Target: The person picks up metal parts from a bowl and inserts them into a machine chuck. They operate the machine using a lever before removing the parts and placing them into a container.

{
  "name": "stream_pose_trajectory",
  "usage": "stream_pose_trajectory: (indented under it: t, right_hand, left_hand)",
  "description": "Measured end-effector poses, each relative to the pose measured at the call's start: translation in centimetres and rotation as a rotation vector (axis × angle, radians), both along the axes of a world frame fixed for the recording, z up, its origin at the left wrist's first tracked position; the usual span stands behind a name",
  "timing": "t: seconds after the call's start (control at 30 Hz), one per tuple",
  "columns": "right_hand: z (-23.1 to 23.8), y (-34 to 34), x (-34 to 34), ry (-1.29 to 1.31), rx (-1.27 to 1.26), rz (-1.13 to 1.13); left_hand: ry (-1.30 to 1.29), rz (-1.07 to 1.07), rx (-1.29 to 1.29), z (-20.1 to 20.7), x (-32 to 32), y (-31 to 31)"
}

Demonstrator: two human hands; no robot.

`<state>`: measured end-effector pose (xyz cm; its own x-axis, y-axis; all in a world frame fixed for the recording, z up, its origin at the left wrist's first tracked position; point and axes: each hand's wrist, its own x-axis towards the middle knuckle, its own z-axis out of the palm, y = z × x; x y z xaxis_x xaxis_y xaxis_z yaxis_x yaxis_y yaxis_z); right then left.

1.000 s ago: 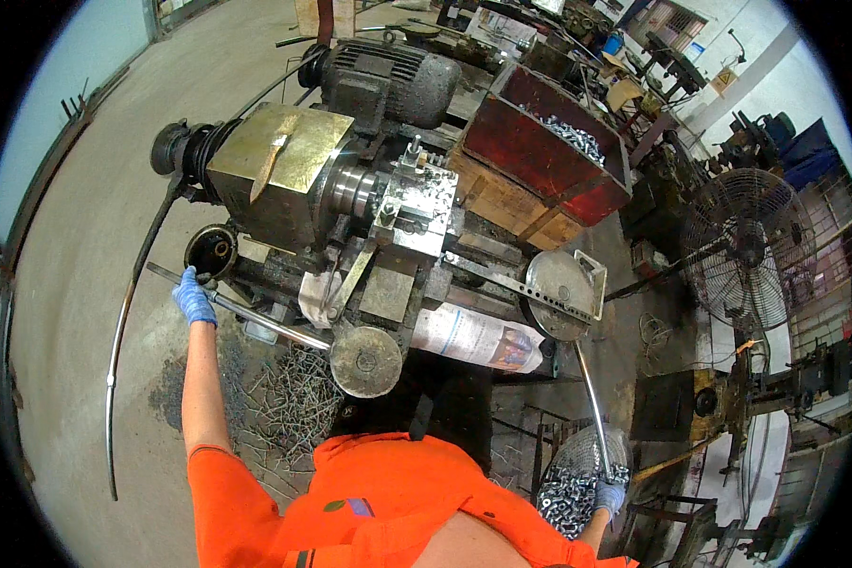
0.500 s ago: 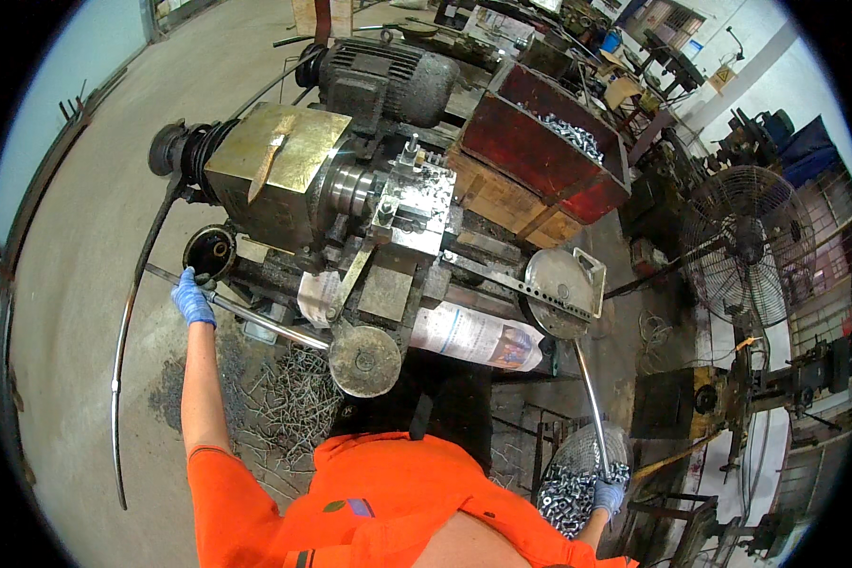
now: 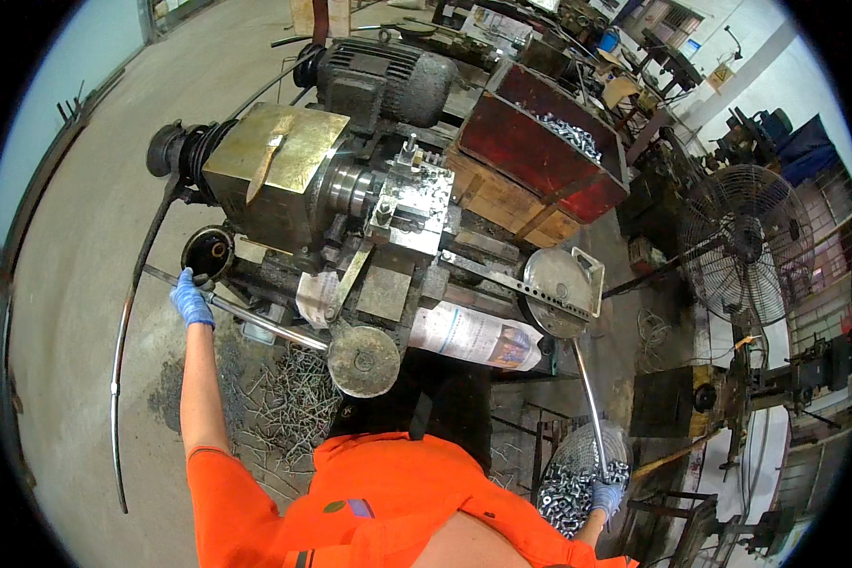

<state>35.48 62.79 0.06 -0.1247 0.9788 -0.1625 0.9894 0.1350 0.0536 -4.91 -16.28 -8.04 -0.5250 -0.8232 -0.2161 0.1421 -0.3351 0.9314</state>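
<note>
My left hand [image 3: 191, 301], in a blue-white glove, is closed round the outer end of a metal lever [image 3: 270, 326]. This lever runs to a round disc [image 3: 364, 362] at the front of a greasy lathe-like machine [image 3: 265, 204]. Just above that hand sits a dark round cup [image 3: 208, 252]. My right hand [image 3: 607, 498], gloved alike, is closed at the lower end of a second steel lever [image 3: 590, 407], which slants down from a larger disc [image 3: 557, 289]. Beneath it stands a wire basket [image 3: 577, 437] filled with small shiny metal parts [image 3: 566, 497].
A brush [image 3: 266, 168] lies on the machine's brass-coloured cover [image 3: 303, 133]. Behind stands a motor [image 3: 383, 80]; a red bin [image 3: 530, 142] of metal parts rests on a wooden crate. Long bolt-like pieces [image 3: 293, 393] litter the floor. A large fan [image 3: 748, 241] stands at the right.
</note>
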Motion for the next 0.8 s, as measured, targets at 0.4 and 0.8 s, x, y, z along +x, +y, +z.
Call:
stream_pose_trajectory:
  t: [0.4, 0.8]
  right_hand:
    - [-0.5, 0.6, 0.1, -0.097, -0.080, -0.072]
    - [3.5, -4.0, -2.5, -0.116, -0.141, -0.021]
  left_hand:
    - [-0.003, -0.034, 0.018, -0.3, 0.0, -0.5]
    - [0.017, -0.035, 0.010, -0.1, 0.2, -0.3]
